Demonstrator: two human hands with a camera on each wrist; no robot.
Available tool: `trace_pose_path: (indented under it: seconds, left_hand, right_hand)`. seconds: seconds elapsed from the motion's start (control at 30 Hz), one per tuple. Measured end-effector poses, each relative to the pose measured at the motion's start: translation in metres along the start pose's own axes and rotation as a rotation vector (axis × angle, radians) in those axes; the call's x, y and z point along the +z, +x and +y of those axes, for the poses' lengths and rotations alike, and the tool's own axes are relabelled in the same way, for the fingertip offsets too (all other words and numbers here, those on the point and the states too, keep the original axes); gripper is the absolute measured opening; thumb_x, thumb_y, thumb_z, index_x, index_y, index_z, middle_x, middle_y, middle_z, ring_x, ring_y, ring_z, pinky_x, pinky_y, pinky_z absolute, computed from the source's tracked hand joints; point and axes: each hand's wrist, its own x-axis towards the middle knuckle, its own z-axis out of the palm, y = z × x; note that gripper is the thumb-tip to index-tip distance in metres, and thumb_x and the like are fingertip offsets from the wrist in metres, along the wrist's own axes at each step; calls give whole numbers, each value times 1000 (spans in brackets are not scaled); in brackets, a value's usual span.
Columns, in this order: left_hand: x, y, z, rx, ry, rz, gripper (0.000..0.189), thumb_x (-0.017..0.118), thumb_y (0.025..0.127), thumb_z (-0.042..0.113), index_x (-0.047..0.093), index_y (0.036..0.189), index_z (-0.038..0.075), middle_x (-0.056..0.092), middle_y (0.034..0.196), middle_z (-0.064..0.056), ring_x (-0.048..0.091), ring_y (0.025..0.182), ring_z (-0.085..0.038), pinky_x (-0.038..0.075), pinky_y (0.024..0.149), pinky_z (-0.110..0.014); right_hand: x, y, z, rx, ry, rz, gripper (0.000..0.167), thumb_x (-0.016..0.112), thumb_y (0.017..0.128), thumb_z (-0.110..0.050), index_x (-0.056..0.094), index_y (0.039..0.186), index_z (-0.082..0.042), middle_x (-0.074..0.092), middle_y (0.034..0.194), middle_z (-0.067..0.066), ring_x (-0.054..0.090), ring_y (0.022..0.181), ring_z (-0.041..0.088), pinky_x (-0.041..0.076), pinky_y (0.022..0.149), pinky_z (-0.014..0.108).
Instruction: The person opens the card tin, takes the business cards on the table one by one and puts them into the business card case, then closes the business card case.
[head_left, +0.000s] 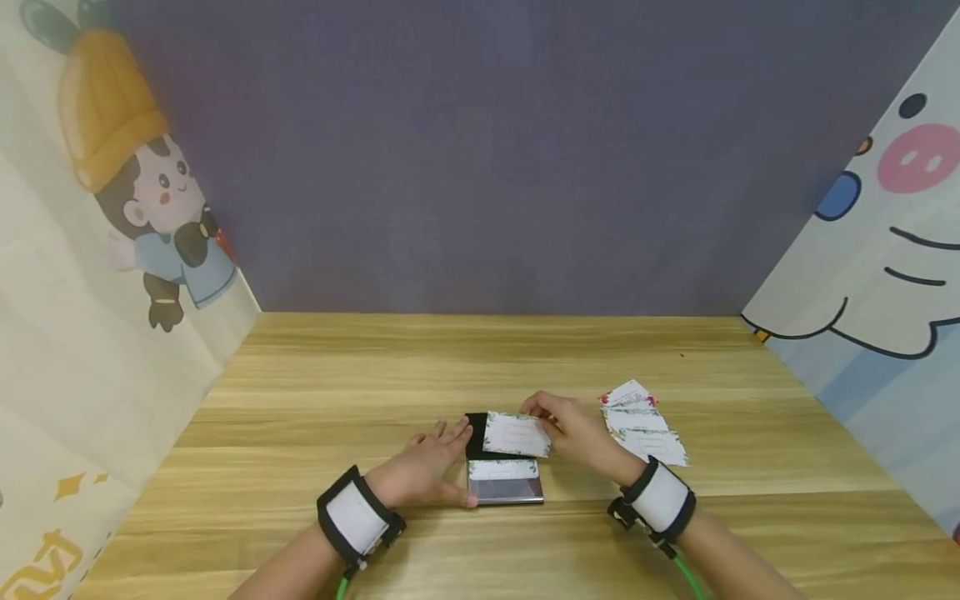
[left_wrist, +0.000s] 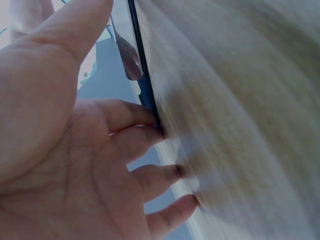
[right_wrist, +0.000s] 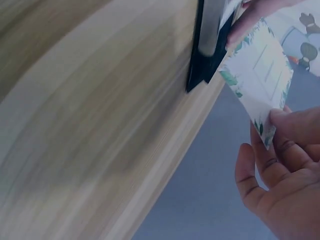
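An opened card case (head_left: 506, 492) lies on the table, its black half at the back and its shiny silver half in front. A white card with a leafy border (head_left: 504, 471) sits partly under the silver half's edge. My right hand (head_left: 573, 429) pinches another white leafy-bordered card (head_left: 517, 434) by its right end, thumb against fingers, above the black half. In the right wrist view this card (right_wrist: 262, 70) is tilted and raised off the case. My left hand (head_left: 431, 467) is spread along the case's left side, fingertips at the black half and thumb near the silver front corner.
Several loose cards (head_left: 645, 447) overlap on the wooden table (head_left: 360, 358) to the right, one with red flowers. A grey panel (head_left: 495, 167) stands behind the table, with cartoon-printed curtains (head_left: 60, 333) at both sides. Green cables (head_left: 686, 575) run from the wrist bands.
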Motion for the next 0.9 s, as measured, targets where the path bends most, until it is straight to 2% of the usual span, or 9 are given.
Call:
trace_pose_path:
  seconds: [0.27,0.7,0.9]
  left_hand:
    - [-1,1,0,-11,0,-8,102,83,83,44,34,156,-8,25,168,-23,20,153,-52,22,120,-69]
    - [-1,1,1,-16,6,-12,102,83,83,44,35,155,-9,25,167,-23,20,152,-53,22,120,-69]
    - [-2,1,1,-11,11,-14,102,83,84,45,34,156,-9,24,168,-22,19,153,-52,22,120,-69]
  right_hand:
    - [10,5,-10,23,67,-72,26,57,92,18,67,111,5,74,107,17,70,95,25,60,78,30]
    - [16,4,-11,10,86,-71,25,57,92,19,68,108,2,74,111,18,72,100,30,62,83,34]
    - [20,3,-8,16,78,-97,27,57,91,19,69,108,0,75,105,15,71,94,22,60,78,29]
